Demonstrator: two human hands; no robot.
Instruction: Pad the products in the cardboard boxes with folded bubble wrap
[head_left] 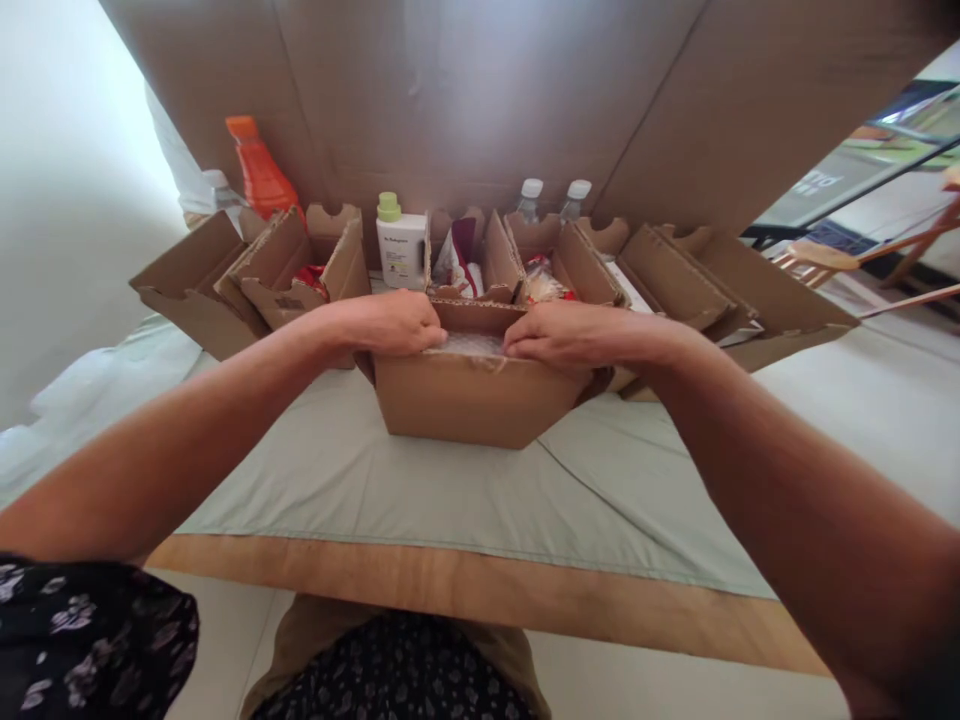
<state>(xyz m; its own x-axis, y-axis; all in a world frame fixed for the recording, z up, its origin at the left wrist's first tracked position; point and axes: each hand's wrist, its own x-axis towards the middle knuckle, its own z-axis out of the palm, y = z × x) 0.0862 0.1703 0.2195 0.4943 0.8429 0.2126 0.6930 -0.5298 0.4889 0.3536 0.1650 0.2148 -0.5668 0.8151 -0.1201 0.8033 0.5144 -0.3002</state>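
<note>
In front of me on the cloth stands a brown cardboard box (461, 400), its top open. Clear bubble wrap (474, 343) shows inside its opening. My left hand (399, 320) is closed over the box's left end, its fingertips curled in at the opening. Over the right end, my right hand (559, 332) is closed the same way, with its fingers reaching down to the wrap. The fingertips of both hands are partly hidden. The gap between the hands shows the box's front and back edges.
Behind are several open cardboard bins with packets, a white bottle (403, 248) with a green cap, and an orange bottle (264, 175). A tall cardboard panel (480, 110) backs them. The table's wooden edge (480, 590) runs close to my body; bubble wrap lies left.
</note>
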